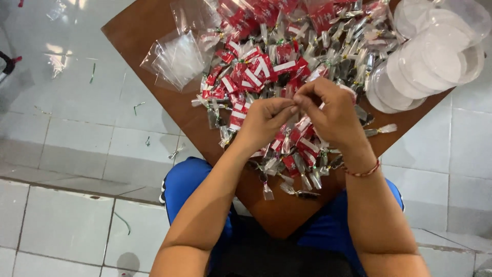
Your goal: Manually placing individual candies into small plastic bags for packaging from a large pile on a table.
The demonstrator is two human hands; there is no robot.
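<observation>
**Two Hands Met Over a Heap of Small Packets**

A person seated at a brown wooden board [154, 31] brought both hands together above a heap of small red-and-white and clear plastic packets [266, 66] that covered most of the board. The left hand [264, 123] had its fingers curled inward, the tips pinched against those of the right hand [330, 110], which was likewise closed down to a tight pinch. Between the fingertips, at the near edge of the heap, sat something small; it looked like one clear little packet [296, 109], though the fingers hid most of it and what it was could not be told for certain.

A thin red cord bracelet [363, 172] circled the right wrist, just on the near side of the heap. To the heap's left, on the board, lay a loose sheaf of empty clear plastic bags [177, 59]. To the heap's right, at the board's far corner, overlapped a stack of round translucent white plastic lids [435, 56]. A few stray packets trailed off the heap's near edge toward the person's lap, where blue shorts [184, 184] showed beneath the board. Around the board spread a pale tiled floor [66, 128], dotted with green scraps of twist tie [93, 72] to the heap's left.
</observation>
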